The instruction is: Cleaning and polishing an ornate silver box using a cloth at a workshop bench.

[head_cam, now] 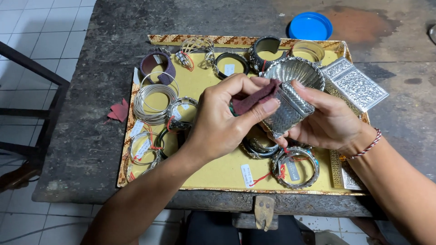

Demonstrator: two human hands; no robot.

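Both hands are working together: the right hand [329,120] is gripping a woven silver basket [290,93]. The left hand [227,118] is pinching a maroon cloth [255,97] against its ribbed, shiny side.

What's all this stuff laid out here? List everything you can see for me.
tray: one, yellow with patterned rim, on the dark table
bangles: many, mostly silver, some tagged, spread over the tray
woven cuff: one, silver, held above the tray
cloth: one, maroon, pressed on the cuff
embossed box: one, silver, tray's right edge
lid: one, blue, table's far side
table: one, dark, worn
left hand: holds cloth
right hand: holds cuff
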